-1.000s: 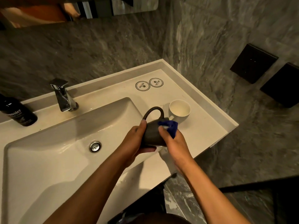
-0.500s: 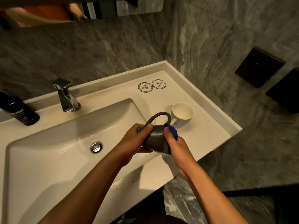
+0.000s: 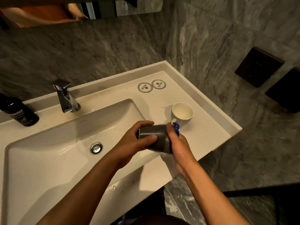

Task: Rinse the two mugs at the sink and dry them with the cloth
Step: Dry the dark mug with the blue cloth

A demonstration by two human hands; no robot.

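A dark grey mug lies on its side between my hands, above the counter just right of the basin. My left hand grips its base end, thumb on the side. My right hand covers the mouth end and holds a blue cloth, of which only a small fold shows above the fingers. The mug's handle is hidden. A white mug stands upright on the counter just beyond my right hand, apart from it.
The white basin with its metal drain lies to the left, a chrome tap behind it. A black bottle stands at the far left. Two round stickers mark the counter's back. Grey stone walls close the back and right.
The dark mug has turned in my hands: its handle, up before, is out of sight. Less of the blue cloth shows. The white mug has not moved.
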